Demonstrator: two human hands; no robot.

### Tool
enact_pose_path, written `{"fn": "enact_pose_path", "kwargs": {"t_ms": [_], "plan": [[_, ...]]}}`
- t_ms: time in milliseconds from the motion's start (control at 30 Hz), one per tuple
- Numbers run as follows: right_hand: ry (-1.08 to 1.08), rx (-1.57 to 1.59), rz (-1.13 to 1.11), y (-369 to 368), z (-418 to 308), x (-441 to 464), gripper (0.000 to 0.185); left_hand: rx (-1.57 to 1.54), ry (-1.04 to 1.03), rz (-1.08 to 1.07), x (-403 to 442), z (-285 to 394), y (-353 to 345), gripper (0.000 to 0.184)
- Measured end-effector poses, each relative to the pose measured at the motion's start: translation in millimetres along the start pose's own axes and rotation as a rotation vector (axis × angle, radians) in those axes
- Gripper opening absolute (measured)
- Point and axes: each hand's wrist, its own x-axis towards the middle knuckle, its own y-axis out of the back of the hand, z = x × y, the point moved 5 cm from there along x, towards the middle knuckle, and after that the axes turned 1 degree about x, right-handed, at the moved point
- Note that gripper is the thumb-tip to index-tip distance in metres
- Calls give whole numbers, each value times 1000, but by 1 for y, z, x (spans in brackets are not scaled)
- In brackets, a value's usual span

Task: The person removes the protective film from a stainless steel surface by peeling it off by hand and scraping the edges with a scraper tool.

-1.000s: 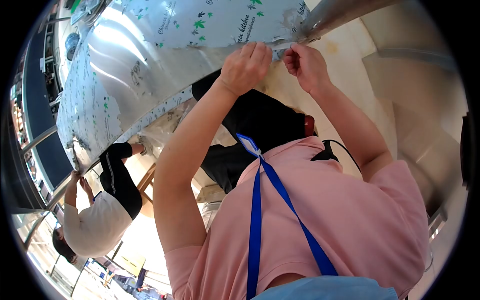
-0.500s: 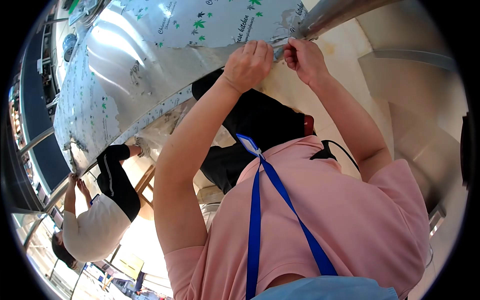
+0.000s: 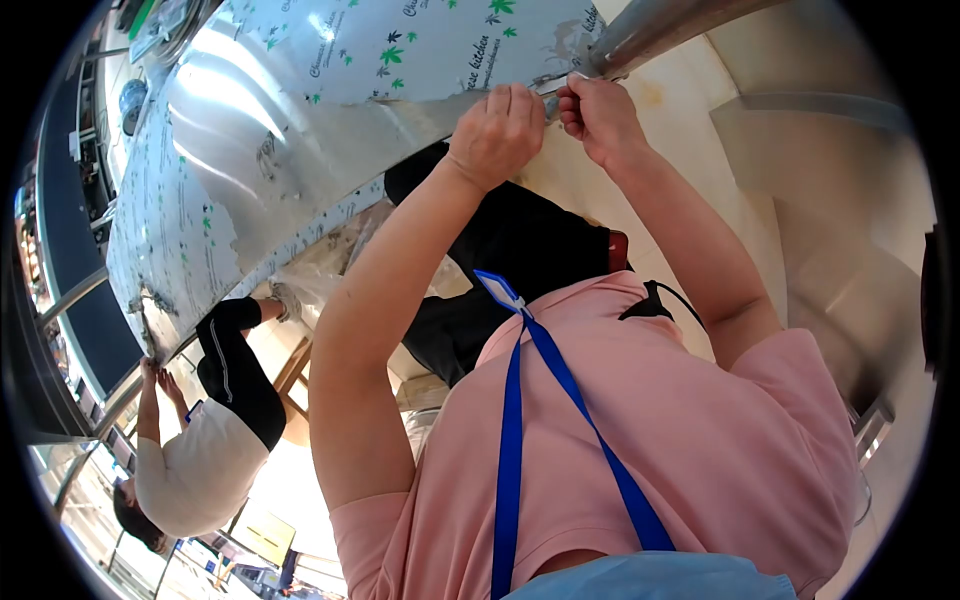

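A stainless steel tabletop (image 3: pixel 330 140) spans the upper left, partly covered by torn printed protective film (image 3: pixel 400 50) with green leaves. My left hand (image 3: pixel 497 135) is at the front edge near the right corner, its fingers curled down over the rim; what lies under the fingertips is hidden. Close beside it on the right, my right hand (image 3: pixel 605 118) is closed, thumb and forefinger pinched on a scrap of film at the corner. A small bluish strip shows in the narrow gap between both hands.
A round metal pole (image 3: pixel 670 35) runs from the corner to the upper right. At the far left another person (image 3: pixel 205 460) in a white top sits with hands at the same tabletop's edge. A wooden stool (image 3: pixel 292 370) is near them. My blue lanyard (image 3: pixel 508 440) hangs down.
My right hand has moved slightly left, nearer my left hand and the corner. My left hand stays almost in place. The other person appears slightly lower and farther right.
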Motion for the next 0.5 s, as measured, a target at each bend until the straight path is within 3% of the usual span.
{"fn": "enact_pose_path", "kwargs": {"t_ms": [367, 500], "plan": [[-37, -67, 154, -7, -8, -3, 17, 29, 33, 17, 1, 3, -2, 16], [-12, -29, 114, -3, -5, 2, 17, -54, 11, -4, 3, 0, 0, 12]]}}
